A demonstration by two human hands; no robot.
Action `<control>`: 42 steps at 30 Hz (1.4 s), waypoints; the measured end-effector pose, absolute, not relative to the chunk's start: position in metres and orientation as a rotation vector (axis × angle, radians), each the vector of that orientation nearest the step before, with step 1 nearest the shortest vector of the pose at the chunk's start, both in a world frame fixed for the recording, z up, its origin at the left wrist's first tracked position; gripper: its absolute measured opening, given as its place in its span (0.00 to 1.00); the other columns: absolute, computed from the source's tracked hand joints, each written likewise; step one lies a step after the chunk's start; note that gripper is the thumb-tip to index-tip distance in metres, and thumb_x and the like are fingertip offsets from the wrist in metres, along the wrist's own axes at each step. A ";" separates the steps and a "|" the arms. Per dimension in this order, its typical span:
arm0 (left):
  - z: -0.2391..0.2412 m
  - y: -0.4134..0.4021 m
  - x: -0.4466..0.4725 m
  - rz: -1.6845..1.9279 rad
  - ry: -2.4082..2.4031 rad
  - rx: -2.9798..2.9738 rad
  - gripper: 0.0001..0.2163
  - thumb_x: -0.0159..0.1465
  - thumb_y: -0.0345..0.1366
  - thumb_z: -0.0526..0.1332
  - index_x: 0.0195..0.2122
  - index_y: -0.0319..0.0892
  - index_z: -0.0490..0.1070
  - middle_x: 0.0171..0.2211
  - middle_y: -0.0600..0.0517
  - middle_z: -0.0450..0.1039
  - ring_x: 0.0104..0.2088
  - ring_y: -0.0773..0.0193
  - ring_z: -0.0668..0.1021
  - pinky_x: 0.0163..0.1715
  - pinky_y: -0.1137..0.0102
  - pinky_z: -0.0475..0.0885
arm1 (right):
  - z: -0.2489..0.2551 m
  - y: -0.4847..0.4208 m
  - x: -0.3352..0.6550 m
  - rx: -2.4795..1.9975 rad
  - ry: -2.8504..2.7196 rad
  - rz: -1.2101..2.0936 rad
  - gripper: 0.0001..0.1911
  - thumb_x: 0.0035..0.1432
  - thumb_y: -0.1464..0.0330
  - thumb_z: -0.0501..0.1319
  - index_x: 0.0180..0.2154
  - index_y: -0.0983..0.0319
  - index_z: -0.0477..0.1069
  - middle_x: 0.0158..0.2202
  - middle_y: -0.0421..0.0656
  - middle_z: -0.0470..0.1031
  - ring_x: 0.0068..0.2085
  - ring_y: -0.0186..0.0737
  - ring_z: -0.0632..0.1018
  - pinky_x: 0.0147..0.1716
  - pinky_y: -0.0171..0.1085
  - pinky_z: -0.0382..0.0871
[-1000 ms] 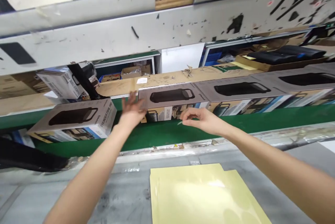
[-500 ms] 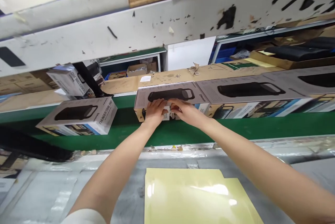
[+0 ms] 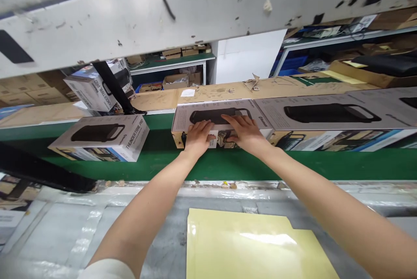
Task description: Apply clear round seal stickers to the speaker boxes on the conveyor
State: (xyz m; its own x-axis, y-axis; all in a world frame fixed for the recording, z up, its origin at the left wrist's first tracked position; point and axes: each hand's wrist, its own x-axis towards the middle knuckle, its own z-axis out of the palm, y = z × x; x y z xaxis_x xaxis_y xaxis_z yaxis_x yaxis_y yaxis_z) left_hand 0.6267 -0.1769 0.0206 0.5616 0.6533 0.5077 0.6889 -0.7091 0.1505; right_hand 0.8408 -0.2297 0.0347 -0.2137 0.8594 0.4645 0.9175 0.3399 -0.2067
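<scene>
A grey-topped retail box (image 3: 182,116) with a black handled speaker printed on it lies on the green belt (image 3: 169,167). My left hand (image 3: 198,139) rests over its front upper edge, fingers together on top and thumb at the front face. To its right, my right hand (image 3: 245,132) touches the same box, with fingers spread across the top and thumb down on the front. A small white label (image 3: 213,139) shows on the front face between the two hands. Part of the printed front is hidden behind them.
Another such box (image 3: 97,135) sits apart to the left; a long box (image 3: 329,116) adjoins on the right. More boxes (image 3: 100,85) are stacked behind a black post (image 3: 112,88). A pale beam (image 3: 137,22) crosses above. A yellow sheet (image 3: 254,244) lies in front.
My right hand has moved right, away from my left hand, and its fingers have spread over the box top. My left hand stays at the front edge. The view has shifted slightly.
</scene>
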 end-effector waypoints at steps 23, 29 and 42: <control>0.041 -0.252 0.625 -0.704 -1.246 -2.939 0.28 0.75 0.43 0.52 0.74 0.40 0.54 0.74 0.39 0.55 0.75 0.46 0.56 0.73 0.46 0.45 | 0.029 -0.494 0.834 -1.458 -1.920 0.672 0.12 0.70 0.62 0.59 0.43 0.56 0.81 0.41 0.47 0.83 0.44 0.48 0.82 0.45 0.46 0.78; -0.003 -0.398 0.610 -0.322 -0.591 -3.426 0.19 0.75 0.42 0.56 0.65 0.49 0.68 0.66 0.42 0.68 0.66 0.49 0.70 0.64 0.51 0.67 | -0.007 -0.548 0.831 -1.516 -1.980 0.571 0.13 0.72 0.65 0.57 0.47 0.57 0.81 0.44 0.50 0.80 0.44 0.49 0.82 0.43 0.46 0.79; -0.010 -0.418 0.604 -0.375 -0.557 -3.370 0.15 0.75 0.40 0.55 0.59 0.46 0.74 0.63 0.41 0.71 0.64 0.49 0.71 0.61 0.52 0.69 | -0.016 -0.551 0.827 -1.560 -2.033 0.514 0.14 0.72 0.68 0.54 0.48 0.57 0.78 0.44 0.50 0.77 0.45 0.51 0.79 0.43 0.48 0.78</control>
